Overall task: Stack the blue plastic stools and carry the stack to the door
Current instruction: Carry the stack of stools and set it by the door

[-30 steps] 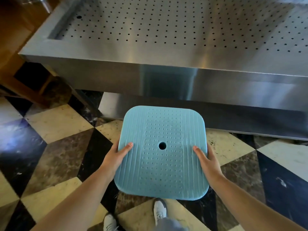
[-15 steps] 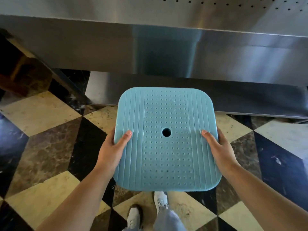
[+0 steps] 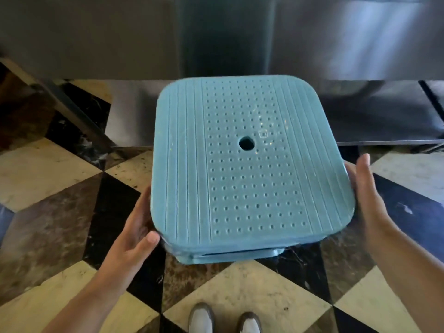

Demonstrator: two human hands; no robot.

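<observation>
White-toed shoes [image 3: 223,319] poke in at the very bottom edge, standing on a checkered floor [image 3: 55,176] of cream, black and brown marbled tiles set on the diagonal. Just above them both bare forearms reach up into the shot. Left hand [image 3: 134,233] is on the near-left corner of the blue stool [image 3: 249,164] – thumb curled up against the rounded corner, the rest of the fingers tucked underneath where I can't see them, so it's gripping that edge. Right hand [image 3: 366,200] sits flat along the right side, fingers pretty much straight and pointing away from the person, palm pressed to the edge rather than wrapped round it. The stool is up off the floor between the two hands, seat facing the camera, tilted a bit so the near edge sits lower. Seat is square with rounded corners, ribbed strips down the left and right, a dotted panel down the middle and a round hole [image 3: 246,143] dead centre. Under the near edge there's a second blue rim [image 3: 230,255] peeking out – looks like another stool nested below, though I can't tell how many. Behind all that is a big stainless steel counter [image 3: 336,39] with a lower metal shelf [image 3: 384,116], both shiny and reflecting light.
</observation>
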